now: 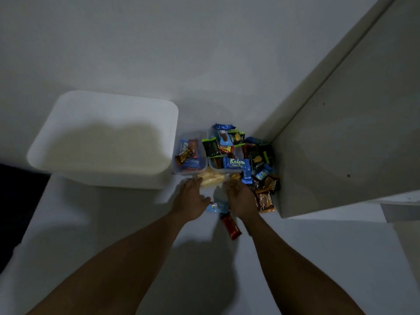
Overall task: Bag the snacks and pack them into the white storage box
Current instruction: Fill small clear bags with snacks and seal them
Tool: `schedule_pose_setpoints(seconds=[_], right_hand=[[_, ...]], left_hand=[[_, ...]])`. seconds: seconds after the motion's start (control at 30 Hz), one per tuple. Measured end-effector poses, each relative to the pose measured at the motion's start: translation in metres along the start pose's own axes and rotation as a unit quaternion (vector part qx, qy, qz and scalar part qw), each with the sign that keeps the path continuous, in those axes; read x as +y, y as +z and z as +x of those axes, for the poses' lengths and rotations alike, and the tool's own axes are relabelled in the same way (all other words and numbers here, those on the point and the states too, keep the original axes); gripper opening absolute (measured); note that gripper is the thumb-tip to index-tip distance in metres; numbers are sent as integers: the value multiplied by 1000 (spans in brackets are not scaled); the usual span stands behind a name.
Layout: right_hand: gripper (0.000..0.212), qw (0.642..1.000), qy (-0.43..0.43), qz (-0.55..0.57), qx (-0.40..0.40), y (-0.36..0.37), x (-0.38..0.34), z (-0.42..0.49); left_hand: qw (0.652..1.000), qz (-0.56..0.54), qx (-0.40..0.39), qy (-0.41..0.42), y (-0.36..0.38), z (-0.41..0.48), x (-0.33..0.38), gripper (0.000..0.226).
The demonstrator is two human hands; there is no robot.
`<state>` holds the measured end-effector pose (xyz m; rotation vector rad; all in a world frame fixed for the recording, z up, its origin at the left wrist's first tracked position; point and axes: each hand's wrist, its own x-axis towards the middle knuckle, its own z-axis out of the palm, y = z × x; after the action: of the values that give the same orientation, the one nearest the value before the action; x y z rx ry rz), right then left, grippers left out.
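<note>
Tabletop [127,228], white and dim, meets a grey wall [341,144]; left hand [191,197] lies spread at clear bag of yellow snacks [211,179], right hand [239,198] hold unclear

One wide-angle view from the person's head, facing forward and steeply down; the white storage box [102,142] lies near, left of centre.

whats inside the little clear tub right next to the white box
The clear tub holds blue-wrapped snacks, a brown packet and a reddish packet. Anything beneath this top layer is covered, so the full count is unknown.
</note>
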<state>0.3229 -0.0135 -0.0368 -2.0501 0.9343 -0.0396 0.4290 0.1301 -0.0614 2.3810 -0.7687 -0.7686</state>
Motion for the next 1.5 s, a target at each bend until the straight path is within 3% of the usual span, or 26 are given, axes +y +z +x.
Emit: schedule_pose_setpoints(seconds=[0.2, 0.37, 0.6, 0.8, 1.03, 1.17, 1.23, 1.37, 1.43, 1.5], right_hand=[[26, 999, 41, 8, -20, 16, -4, 26], [28, 999, 38, 16, -26, 14, -8, 27], [41, 995, 42, 11, -94, 11, -3, 22], [42, 991, 44, 8, -128, 17, 2, 0], [25, 994, 20, 12, -107, 24, 0, -29], [16, 994, 51, 20, -93, 28, 2, -38], [9, 989, 82, 97, -73, 29, 2, -40], [41, 956, 151, 243, -62, 26, 4, -46], [50, 949, 164, 263, -62, 23, 0, -48], [49, 964, 125, 229, -58, 18, -7, -49]], left_hand=[[999, -28, -12, -28, 7, 8, -3, 76], [991, -101, 48, -68, 2, 12, -1, 42], [988, -98, 9, -123, 0, 2, -12, 85], [989, -79, 9, -124, 6, -16, -12, 60], [986, -79, 98, -107, 23, -35, -17, 33], [986, -99, 93, -101, 23, -47, -16, 37], [983, -115, 105, -95, 24, -53, -19, 51], [980, -136, 106, -98, 18, -64, -17, 100], [981, -131, 115, -87, 13, -68, -14, 109], [980, -131, 135, -68, 9, -71, -8, 106]])
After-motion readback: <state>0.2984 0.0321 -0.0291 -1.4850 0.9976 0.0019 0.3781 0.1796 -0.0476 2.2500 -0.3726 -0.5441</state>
